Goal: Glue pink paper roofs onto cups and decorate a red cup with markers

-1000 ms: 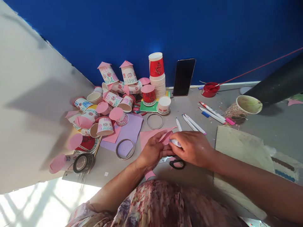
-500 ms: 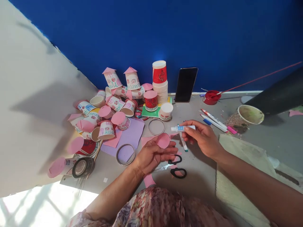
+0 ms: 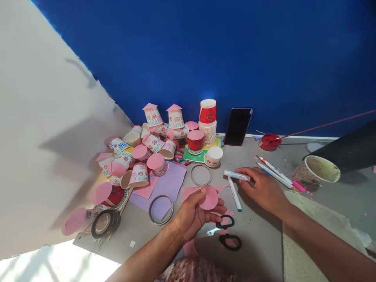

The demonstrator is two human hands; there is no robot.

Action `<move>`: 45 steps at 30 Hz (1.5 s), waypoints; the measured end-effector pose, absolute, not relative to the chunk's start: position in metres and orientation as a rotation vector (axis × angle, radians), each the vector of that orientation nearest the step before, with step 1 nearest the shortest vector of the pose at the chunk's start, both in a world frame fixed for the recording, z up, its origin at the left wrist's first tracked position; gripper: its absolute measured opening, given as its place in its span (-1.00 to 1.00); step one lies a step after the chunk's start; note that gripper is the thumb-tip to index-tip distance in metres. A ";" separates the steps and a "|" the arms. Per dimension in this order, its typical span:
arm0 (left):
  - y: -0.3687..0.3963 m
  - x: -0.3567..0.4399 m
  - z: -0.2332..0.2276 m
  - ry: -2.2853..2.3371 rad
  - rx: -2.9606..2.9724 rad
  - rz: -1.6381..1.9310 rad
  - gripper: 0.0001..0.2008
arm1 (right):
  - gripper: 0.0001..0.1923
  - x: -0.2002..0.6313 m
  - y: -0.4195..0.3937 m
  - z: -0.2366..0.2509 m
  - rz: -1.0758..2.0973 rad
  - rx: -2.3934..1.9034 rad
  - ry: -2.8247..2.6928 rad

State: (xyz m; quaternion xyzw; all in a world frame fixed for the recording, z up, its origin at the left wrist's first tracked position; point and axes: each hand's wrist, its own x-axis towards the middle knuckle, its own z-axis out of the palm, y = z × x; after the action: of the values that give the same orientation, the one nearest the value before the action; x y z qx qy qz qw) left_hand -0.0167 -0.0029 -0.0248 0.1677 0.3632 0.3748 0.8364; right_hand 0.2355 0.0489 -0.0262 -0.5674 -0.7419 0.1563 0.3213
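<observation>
1. While the left grip (image 3: 195,219), palm up, clamps a pink disc (image 3: 209,198) between thumb and fingers, the right grip (image 3: 264,188) is pinched on a tube (image 3: 234,175).
2. From the disc, the tube sits at two o'clock, apart from it; a marker (image 3: 235,199) lies at the tube's six.
3. On the tabletop (image 3: 257,241), scissors (image 3: 222,237) lie at the disc's five.
4. Farther out, cups (image 3: 140,175) heap at ten and a phone (image 3: 238,127) leans at one.
</observation>
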 end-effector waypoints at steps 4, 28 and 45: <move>-0.002 -0.015 -0.022 0.791 0.346 0.786 -0.53 | -0.71 0.240 0.052 -0.038 0.258 -1.613 -2.015; 0.020 -0.030 -0.016 0.785 0.414 0.767 -0.60 | -0.29 0.210 0.104 0.016 0.278 -1.553 -2.227; 0.029 -0.040 0.010 0.907 0.264 1.094 -0.69 | -0.58 0.211 0.060 0.035 0.703 -1.361 -2.251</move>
State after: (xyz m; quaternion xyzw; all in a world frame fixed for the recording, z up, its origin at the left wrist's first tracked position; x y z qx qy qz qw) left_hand -0.0404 0.0287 0.0101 0.1210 0.4152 0.5004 0.7501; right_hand 0.2110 0.0602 0.0347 -0.4891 -0.8085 0.2526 0.2079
